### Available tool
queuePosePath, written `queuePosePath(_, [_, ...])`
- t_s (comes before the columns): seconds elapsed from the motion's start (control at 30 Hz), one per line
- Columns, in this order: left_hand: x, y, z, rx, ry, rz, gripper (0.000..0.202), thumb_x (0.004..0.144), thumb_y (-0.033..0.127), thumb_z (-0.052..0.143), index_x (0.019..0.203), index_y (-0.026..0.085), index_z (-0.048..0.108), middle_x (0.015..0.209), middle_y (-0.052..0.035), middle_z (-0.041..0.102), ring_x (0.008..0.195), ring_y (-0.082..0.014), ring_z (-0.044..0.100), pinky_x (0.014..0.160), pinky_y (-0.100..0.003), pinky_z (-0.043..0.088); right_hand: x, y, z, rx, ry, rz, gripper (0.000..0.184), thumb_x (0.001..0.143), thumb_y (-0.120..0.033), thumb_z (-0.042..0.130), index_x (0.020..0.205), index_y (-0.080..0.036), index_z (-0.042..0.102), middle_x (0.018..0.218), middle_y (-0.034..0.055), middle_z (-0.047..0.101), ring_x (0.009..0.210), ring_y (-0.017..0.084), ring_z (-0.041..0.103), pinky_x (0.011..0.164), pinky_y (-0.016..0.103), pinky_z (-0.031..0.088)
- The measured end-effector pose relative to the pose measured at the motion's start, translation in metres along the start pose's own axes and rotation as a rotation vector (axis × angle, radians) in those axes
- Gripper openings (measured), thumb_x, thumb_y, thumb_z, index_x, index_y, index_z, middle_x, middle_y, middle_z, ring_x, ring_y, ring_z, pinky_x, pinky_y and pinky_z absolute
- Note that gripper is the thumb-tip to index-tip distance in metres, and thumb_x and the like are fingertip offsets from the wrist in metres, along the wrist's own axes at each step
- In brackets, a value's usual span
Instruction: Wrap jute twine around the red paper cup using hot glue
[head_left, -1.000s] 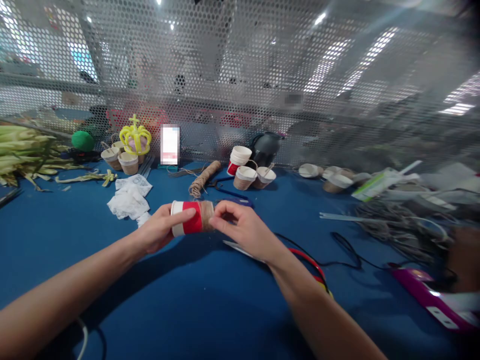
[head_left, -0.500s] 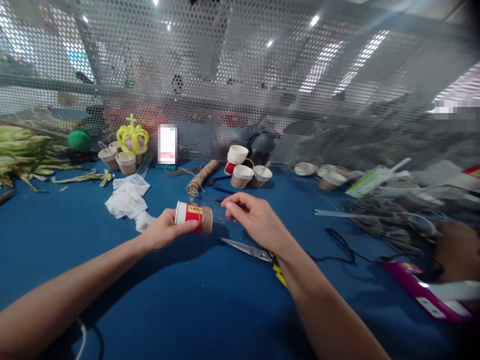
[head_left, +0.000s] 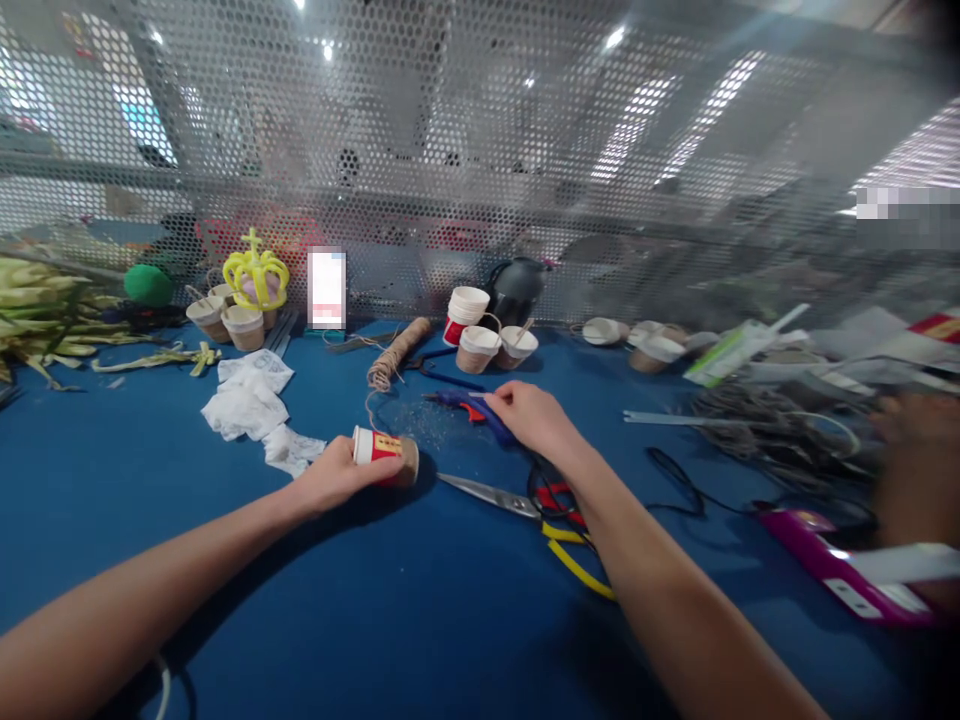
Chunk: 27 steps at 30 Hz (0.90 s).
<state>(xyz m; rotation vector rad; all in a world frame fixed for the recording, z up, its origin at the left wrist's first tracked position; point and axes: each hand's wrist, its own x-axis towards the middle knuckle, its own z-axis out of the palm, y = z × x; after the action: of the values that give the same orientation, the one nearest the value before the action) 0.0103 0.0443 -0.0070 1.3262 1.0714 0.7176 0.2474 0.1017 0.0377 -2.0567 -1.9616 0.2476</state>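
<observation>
My left hand [head_left: 335, 477] grips a small red and white paper cup [head_left: 384, 455] partly wound with brown twine, lying on its side on the blue table [head_left: 390, 610]. A thin strand of twine runs from the cup up toward the twine spool [head_left: 396, 353]. My right hand [head_left: 531, 418] reaches forward onto a blue glue gun [head_left: 469, 403] and its fingers curl over the gun's body. Scissors [head_left: 517, 508] with yellow handles lie between my arms, blades pointing at the cup.
Paper cups [head_left: 480, 337] stand at the back by a perforated metal screen [head_left: 480, 160]. A yellow crown [head_left: 256, 278], white cloth [head_left: 247, 405] and green leaves [head_left: 45, 315] lie at left. Cables [head_left: 780, 440], a purple tool [head_left: 840, 565] and another person's hand [head_left: 919, 420] are at right.
My right hand let go of the cup's twine end and moved forward onto the glue gun. My left hand lowered the cup to the table.
</observation>
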Motion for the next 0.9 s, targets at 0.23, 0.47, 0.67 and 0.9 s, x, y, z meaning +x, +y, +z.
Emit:
queuePosePath(0.23, [0.001, -0.001, 0.008, 0.026, 0.136, -0.030, 0.029, 0.067, 0.039, 0.056, 0.068, 0.011, 0.060, 0.058, 0.0001, 0.057, 0.051, -0.0102, 0.046, 0.051, -0.021, 0.035, 0.014, 0.016, 0.020, 0.010, -0.163, 0.039, 0.023, 0.066, -0.025, 0.059, 0.046, -0.017, 0.051, 0.052, 0.0041, 0.058, 0.054, 0.017, 0.055, 0.046, 0.024, 0.030])
queuePosePath(0.47, [0.000, 0.009, 0.008, 0.020, 0.149, -0.025, 0.031, 0.066, 0.043, 0.052, 0.056, 0.014, 0.051, 0.048, 0.0045, 0.040, 0.046, -0.0072, 0.030, 0.044, -0.021, 0.024, 0.005, 0.021, 0.021, 0.223, -0.121, 0.137, 0.011, 0.067, -0.024, 0.059, 0.072, -0.015, 0.061, 0.063, 0.0044, 0.063, 0.058, 0.016, 0.058, 0.050, 0.023, 0.037])
queuePosePath(0.67, [0.008, 0.002, 0.008, 0.123, 0.189, -0.053, 0.035, 0.063, 0.048, 0.054, 0.052, 0.015, 0.045, 0.046, 0.0048, 0.035, 0.044, -0.0071, 0.026, 0.041, -0.022, 0.018, 0.000, 0.021, 0.029, 0.523, -0.103, 0.252, 0.034, 0.066, -0.021, 0.059, 0.098, -0.009, 0.052, 0.067, 0.0064, 0.064, 0.059, 0.015, 0.060, 0.054, 0.024, 0.045])
queuePosePath(0.9, [0.006, 0.002, 0.004, 0.111, 0.186, -0.014, 0.031, 0.066, 0.043, 0.050, 0.054, 0.015, 0.045, 0.048, 0.0045, 0.036, 0.045, -0.0066, 0.027, 0.041, -0.021, 0.020, -0.024, -0.006, 0.000, 0.808, -0.238, 0.185, 0.007, 0.066, -0.021, 0.056, 0.070, -0.016, 0.054, 0.058, 0.0007, 0.057, 0.051, 0.011, 0.053, 0.049, 0.023, 0.044])
